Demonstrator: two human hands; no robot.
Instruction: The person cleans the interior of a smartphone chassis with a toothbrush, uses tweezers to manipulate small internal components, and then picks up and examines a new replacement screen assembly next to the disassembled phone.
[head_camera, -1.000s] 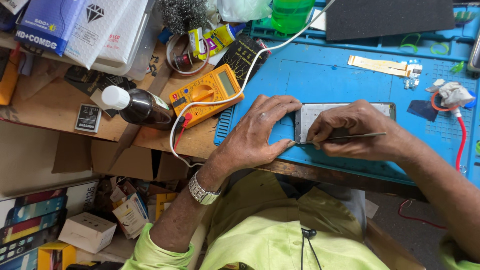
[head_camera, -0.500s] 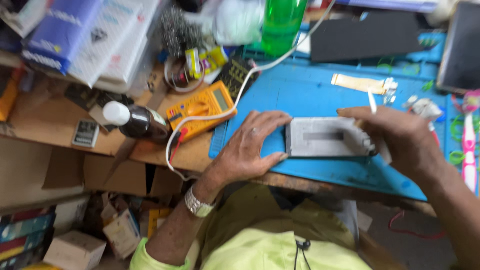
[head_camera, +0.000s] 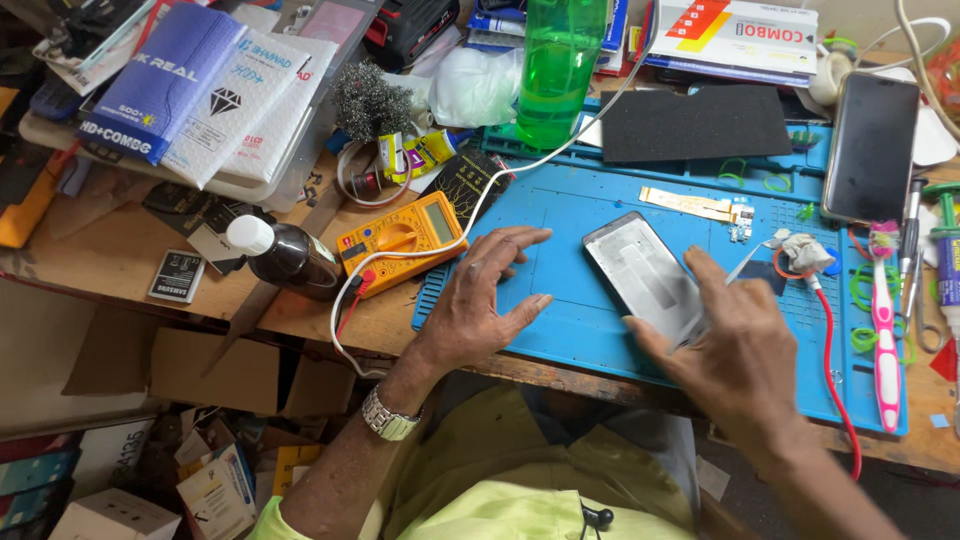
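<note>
— What's the right hand (head_camera: 745, 350) got?
— Its grip is closed on the phone frame (head_camera: 645, 278), tilted up off the blue mat (head_camera: 570, 215).
— And the left hand (head_camera: 485, 300)?
— Flat, fingers spread — it let go of the frame, which lay level a moment ago.

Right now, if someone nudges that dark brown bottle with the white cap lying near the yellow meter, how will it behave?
The dark brown bottle lies on its side and looks round, so it would probably roll rather than slide. Its glossy surface suggests glass or hard plastic: stiff, maybe slippery and breakable. The yellow multimeter beside it might stop a roll that way; toward the desk edge nothing obvious would.
</note>
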